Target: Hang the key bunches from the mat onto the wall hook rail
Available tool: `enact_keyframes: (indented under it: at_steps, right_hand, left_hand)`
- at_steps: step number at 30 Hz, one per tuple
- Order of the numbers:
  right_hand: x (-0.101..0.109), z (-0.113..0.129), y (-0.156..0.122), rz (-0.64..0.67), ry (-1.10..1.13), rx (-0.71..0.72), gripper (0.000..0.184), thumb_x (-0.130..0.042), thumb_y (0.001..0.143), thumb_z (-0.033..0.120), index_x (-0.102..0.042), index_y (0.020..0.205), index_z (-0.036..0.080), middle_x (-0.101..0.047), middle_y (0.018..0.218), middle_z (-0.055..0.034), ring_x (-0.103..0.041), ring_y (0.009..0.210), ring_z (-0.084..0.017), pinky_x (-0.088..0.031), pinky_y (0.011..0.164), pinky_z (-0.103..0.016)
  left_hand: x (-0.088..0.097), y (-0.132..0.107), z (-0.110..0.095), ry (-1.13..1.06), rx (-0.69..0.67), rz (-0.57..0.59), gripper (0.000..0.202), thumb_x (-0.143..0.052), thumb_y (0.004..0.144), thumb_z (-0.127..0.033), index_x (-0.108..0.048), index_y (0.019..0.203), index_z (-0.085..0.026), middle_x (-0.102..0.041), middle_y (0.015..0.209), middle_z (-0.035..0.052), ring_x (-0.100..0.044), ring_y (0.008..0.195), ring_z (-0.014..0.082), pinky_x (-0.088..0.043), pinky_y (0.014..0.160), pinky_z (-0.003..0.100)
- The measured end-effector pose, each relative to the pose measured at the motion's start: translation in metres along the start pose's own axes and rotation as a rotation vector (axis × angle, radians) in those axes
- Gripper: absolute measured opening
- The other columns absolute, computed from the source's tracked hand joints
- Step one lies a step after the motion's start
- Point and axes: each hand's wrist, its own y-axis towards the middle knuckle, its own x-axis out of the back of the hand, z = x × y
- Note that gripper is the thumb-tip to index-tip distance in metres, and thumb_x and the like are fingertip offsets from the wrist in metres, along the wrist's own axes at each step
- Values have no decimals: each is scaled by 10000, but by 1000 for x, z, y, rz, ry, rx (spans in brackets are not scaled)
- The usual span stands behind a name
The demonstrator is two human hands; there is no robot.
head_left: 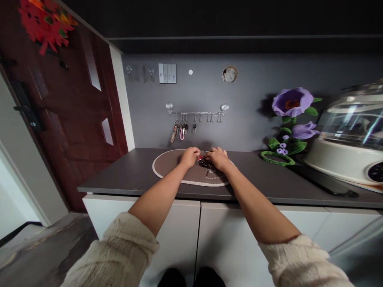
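Observation:
Both my hands are over a brown oval mat point(169, 163) with a pale rim, which lies on the dark countertop. My left hand point(189, 157) is closed, its fingertips pinched at the left side of a bunch of keys point(204, 162) with a small red piece on it. Whatever those fingertips hold is too small to make out. From the other side my right hand point(218, 157) curls its fingers over the same bunch and grips it. Part of the keys is hidden under the right fingers, and one key points down towards the printed lettering on the mat.
On the wall behind, a hook rail point(197, 113) carries several hanging keys. To the right stand purple fabric flowers point(293, 103), a black phone point(326, 181) and a cream appliance with a clear top point(350, 151). A dark red door point(72, 103) is at the left.

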Motion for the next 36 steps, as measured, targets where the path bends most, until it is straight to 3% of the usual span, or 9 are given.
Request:
enact_keyframes:
  at_steps: [9, 14, 20, 26, 36]
  right_hand:
    - [7, 10, 17, 74, -192, 47, 280, -404, 817, 224, -664, 880, 141, -538, 1022, -153, -378, 995, -268, -290, 788, -374]
    - [10, 13, 29, 114, -181, 48, 244, -437, 790, 189, -662, 879, 155, -565, 1019, -146, -383, 1024, -264, -292, 819, -386]
    - [17, 14, 35, 187, -144, 39, 220, -555, 735, 264, -655, 894, 148, -585, 1024, -152, -407, 1040, -287, -312, 826, -424]
    - [19, 11, 46, 314, -175, -14, 125, -594, 693, 204, -680, 783, 201, -629, 929, -122, -426, 1054, -286, -311, 857, -449]
    - [15, 14, 52, 284, -157, -20, 205, -576, 672, 146, -668, 855, 150, -632, 908, -169, -496, 1030, -292, -358, 841, -454]
  left_hand:
    - [-1, 3, 6, -6, 24, -35, 157, -496, 740, -138, -649, 774, -151, -655, 832, 46, -553, 784, 140, -408, 768, 261]
    - [1, 4, 7, 10, 37, -44, 156, -495, 745, -134, -646, 775, -158, -652, 832, 40, -551, 800, 139, -405, 783, 261]
    - [1, 5, 8, 7, 63, -54, 163, -499, 738, -124, -650, 786, -161, -651, 839, 43, -550, 809, 141, -405, 785, 266]
    - [0, 6, 9, -2, 60, -57, 163, -499, 738, -125, -651, 783, -163, -653, 835, 35, -552, 806, 135, -407, 780, 255]
    - [0, 6, 8, 4, 75, -56, 155, -507, 740, -135, -653, 782, -165, -654, 841, 38, -554, 806, 136, -409, 776, 258]
